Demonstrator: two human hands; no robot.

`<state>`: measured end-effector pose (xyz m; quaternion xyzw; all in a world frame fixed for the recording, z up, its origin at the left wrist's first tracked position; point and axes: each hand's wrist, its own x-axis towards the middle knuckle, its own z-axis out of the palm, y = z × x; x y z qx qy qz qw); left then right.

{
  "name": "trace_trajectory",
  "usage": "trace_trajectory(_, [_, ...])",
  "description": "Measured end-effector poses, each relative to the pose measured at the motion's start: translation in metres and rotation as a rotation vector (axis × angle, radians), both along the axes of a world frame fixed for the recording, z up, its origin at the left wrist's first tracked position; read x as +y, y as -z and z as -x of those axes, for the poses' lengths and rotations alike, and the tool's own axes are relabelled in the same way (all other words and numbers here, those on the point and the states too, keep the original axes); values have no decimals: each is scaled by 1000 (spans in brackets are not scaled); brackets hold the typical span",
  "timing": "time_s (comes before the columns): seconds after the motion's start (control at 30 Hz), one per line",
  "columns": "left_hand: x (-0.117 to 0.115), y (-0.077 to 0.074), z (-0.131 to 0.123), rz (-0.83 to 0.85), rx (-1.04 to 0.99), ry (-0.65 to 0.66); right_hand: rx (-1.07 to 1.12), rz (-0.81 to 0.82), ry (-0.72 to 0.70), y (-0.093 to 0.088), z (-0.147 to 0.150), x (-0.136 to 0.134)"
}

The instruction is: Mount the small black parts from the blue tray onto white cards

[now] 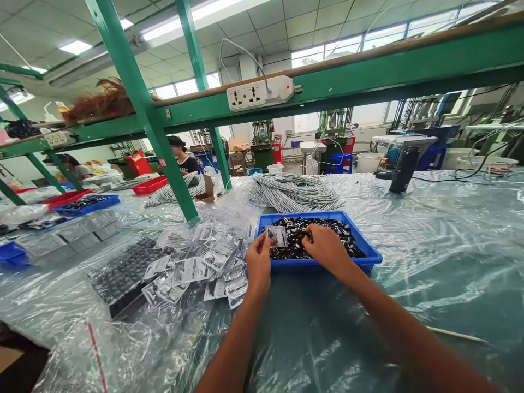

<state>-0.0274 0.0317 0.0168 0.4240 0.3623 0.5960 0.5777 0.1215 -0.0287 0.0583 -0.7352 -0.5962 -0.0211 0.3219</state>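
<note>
My left hand point(258, 262) pinches a small clear plastic bag point(277, 235) and holds it over the near left corner of a blue tray point(370, 252). The tray is filled with small black parts point(327, 229). My right hand point(325, 246) reaches into the tray with its fingers curled down among the black parts; what they grip is hidden. Left of the tray lies a pile of filled clear bags point(196, 265) on the plastic-covered table.
A coil of grey cable point(292, 192) lies behind the tray. A green shelf post point(164, 142) stands at the left, with a power strip point(260, 93) on the beam overhead. A black parts tray point(120, 275) sits under plastic at left. Another person point(182, 155) sits far back.
</note>
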Motion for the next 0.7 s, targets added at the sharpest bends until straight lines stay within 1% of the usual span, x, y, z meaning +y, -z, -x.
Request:
trace_trajectory(0.03, [2, 1, -1, 25, -47, 33, -51, -67, -11, 3, 0, 0])
trace_trajectory(0.07, [3, 2, -1, 42, -97, 75, -84, -139, -54, 7, 1, 0])
trace_trajectory(0.13, [3, 4, -3, 59, -196, 175, -96, -236, -188, 15, 10, 1])
trace_trajectory(0.2, [0, 5, -5, 66, -280, 260, -81, -243, -275, 23, 21, 1])
trace_trajectory(0.27, [-4, 4, -6, 64, -311, 303, -81, -224, -299, 30, 31, 2])
trace_trajectory(0.33, [-7, 3, -6, 60, -279, 304, -86, -224, -320, 34, 37, 1])
trace_trajectory(0.47, [-10, 3, -5, 24, -155, 238, -52, -273, -363, 38, 40, 0])
trace_trajectory(0.53, [-9, 5, -4, 9, -122, 203, 10, -294, -372, 40, 42, 0])
trace_trajectory(0.6, [-8, 6, -2, -8, -110, 198, 86, -310, -369, 42, 44, 0])
trace_trajectory(0.7, [-5, 4, 3, -73, -80, 247, 227, -317, -366, 42, 44, 1])
